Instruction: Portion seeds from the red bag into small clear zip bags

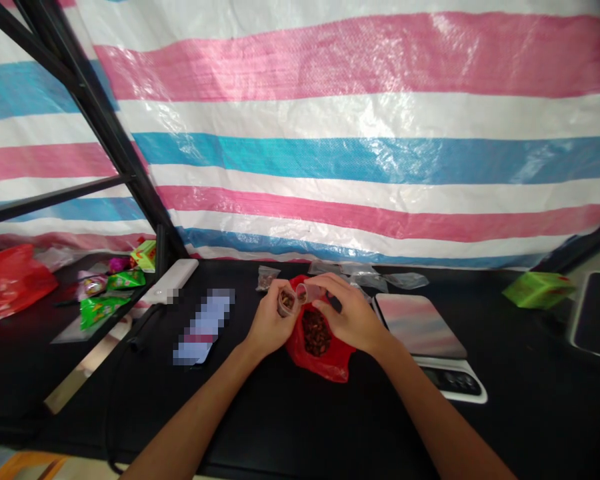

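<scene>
Two bare forearms (200, 399) angle inward over a black desk (290, 430), where the left hand (270, 323) curls its fingers around a clear cup (285, 305) holding brown pieces (287, 300) and the right hand (355, 313) pinches a second cup (309, 293) in its fingers, tipped sideways with its mouth just beside the first. A red bag (330, 372) lies open below the fingers with more of the pieces inside. Right of the fingers sits a kitchen scale (423, 325); left of them, a phone (207, 327). Beyond the fingers hangs a sheet (330, 155) striped pink, white and blue, a black frame (100, 127) crossing it far to their left
</scene>
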Action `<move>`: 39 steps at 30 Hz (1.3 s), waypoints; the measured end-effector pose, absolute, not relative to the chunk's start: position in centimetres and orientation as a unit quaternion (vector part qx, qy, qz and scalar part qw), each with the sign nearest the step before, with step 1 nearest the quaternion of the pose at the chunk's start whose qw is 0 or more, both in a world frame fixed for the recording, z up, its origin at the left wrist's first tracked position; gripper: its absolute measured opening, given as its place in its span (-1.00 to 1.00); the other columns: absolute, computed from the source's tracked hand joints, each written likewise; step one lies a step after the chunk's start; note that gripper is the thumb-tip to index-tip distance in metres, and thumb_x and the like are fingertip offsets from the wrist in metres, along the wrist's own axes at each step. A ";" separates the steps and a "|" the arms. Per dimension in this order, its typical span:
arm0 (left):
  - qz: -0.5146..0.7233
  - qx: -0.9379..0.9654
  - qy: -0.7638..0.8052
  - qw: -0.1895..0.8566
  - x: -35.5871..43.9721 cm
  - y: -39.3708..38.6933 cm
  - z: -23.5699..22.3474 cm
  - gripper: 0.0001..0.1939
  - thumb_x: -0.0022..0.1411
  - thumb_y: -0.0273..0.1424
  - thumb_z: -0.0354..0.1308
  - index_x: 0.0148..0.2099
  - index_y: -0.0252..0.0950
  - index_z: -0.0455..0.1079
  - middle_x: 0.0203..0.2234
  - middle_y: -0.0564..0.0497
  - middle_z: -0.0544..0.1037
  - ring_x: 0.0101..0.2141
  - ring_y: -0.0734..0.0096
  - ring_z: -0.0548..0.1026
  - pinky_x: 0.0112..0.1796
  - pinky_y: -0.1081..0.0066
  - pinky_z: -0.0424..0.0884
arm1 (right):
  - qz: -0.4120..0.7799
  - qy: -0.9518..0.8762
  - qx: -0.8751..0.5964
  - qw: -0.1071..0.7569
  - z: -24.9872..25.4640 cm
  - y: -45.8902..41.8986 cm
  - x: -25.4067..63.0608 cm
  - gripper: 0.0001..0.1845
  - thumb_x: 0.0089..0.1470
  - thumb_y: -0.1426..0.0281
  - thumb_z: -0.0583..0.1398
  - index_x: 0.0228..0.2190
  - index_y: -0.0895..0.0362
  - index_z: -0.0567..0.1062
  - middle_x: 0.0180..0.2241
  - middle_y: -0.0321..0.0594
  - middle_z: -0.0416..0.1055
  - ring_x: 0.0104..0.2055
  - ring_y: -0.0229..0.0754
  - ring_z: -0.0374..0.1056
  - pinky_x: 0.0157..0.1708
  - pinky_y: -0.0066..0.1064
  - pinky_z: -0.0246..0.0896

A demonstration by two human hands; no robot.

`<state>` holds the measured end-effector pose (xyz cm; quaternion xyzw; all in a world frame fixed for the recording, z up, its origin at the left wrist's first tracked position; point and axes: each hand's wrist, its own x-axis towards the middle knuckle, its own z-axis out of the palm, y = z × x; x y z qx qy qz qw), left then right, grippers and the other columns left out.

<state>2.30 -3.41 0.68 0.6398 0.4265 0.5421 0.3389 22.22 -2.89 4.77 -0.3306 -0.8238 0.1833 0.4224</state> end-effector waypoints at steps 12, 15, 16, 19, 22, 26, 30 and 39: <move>0.646 0.575 0.435 0.250 1.6 -2.6 0.8 -0.45 0.10 -0.52 0.34 0.02 -0.15 0.13 -0.24 0.09 0.36 -0.35 0.47 0.41 -0.29 0.45 0.31 | 0.286 -0.836 -0.372 0.285 3.7 -2.7 23.2 -0.59 0.15 0.32 0.33 0.05 -0.04 0.55 -0.04 -0.16 0.51 -0.02 -0.03 0.42 0.04 -0.18 0.31; 0.628 0.593 0.427 0.267 1.6 -2.9 0.6 -0.43 0.06 -0.52 0.35 0.06 -0.17 0.18 -0.22 0.05 0.39 -0.34 0.41 0.44 -0.26 0.41 0.34 | 0.273 -0.814 -0.364 0.361 4.2 -3.4 21.7 -0.66 0.18 0.33 0.30 0.01 0.01 0.51 -0.11 -0.20 0.51 -0.17 -0.12 0.41 -0.09 -0.28 0.33; 0.616 0.607 0.422 0.273 1.6 -3.0 0.5 -0.41 0.04 -0.51 0.36 0.07 -0.18 0.20 -0.20 0.03 0.41 -0.32 0.38 0.46 -0.24 0.38 0.35 | 0.272 -0.810 -0.359 0.376 4.4 -3.7 21.1 -0.71 0.19 0.32 0.30 -0.04 0.02 0.51 -0.16 -0.23 0.51 -0.23 -0.15 0.40 -0.16 -0.32 0.32; 0.581 0.651 0.409 0.267 1.9 -3.7 0.3 -0.39 0.01 -0.49 0.38 0.10 -0.21 0.25 -0.16 -0.02 0.45 -0.28 0.30 0.48 -0.18 0.31 0.38 | 0.267 -0.806 -0.353 0.393 4.4 -4.5 19.9 -0.93 0.25 0.32 0.25 -0.21 0.03 0.50 -0.31 -0.31 0.49 -0.34 -0.20 0.36 -0.27 -0.36 0.27; 0.565 0.676 0.407 0.240 2.5 -4.2 0.0 -0.41 0.10 -0.47 0.34 0.15 -0.19 0.24 -0.14 -0.05 0.46 -0.25 0.27 0.50 -0.13 0.27 0.41 | 0.255 -0.797 -0.345 0.425 4.2 -4.6 19.7 -0.94 0.28 0.38 0.20 -0.27 0.03 0.50 -0.29 -0.29 0.50 -0.28 -0.17 0.40 -0.20 -0.35 0.28; 0.551 0.690 0.404 0.238 2.9 -4.1 0.1 -0.28 0.16 -0.45 0.34 0.29 -0.18 0.11 0.01 -0.14 0.46 -0.06 0.16 0.52 0.03 0.19 0.39 | 0.240 -0.746 -0.365 0.502 4.2 -3.8 20.4 -0.91 0.27 0.38 0.20 -0.24 0.04 0.53 -0.29 -0.26 0.52 -0.29 -0.16 0.41 -0.21 -0.35 0.30; 0.540 0.725 0.378 0.201 2.7 -4.5 1.3 -0.23 0.17 -0.43 0.33 0.34 -0.20 0.05 0.09 -0.20 0.40 0.08 0.08 0.44 0.14 0.09 0.31 | 0.242 -0.684 -0.374 0.578 4.8 -2.9 21.6 -0.86 0.28 0.32 0.19 -0.18 0.04 0.55 -0.19 -0.19 0.56 -0.17 -0.10 0.46 -0.08 -0.28 0.35; 0.422 0.742 0.471 0.222 3.4 -13.4 0.6 -0.69 0.29 -0.47 0.16 0.07 -0.13 0.39 0.02 -0.13 0.36 0.05 0.11 0.42 0.08 0.16 0.37 | 0.298 -0.541 -0.386 0.684 5.8 -1.0 24.5 -0.77 0.17 0.19 0.22 -0.21 0.07 0.45 -0.35 -0.26 0.43 -0.38 -0.17 0.38 -0.33 -0.34 0.34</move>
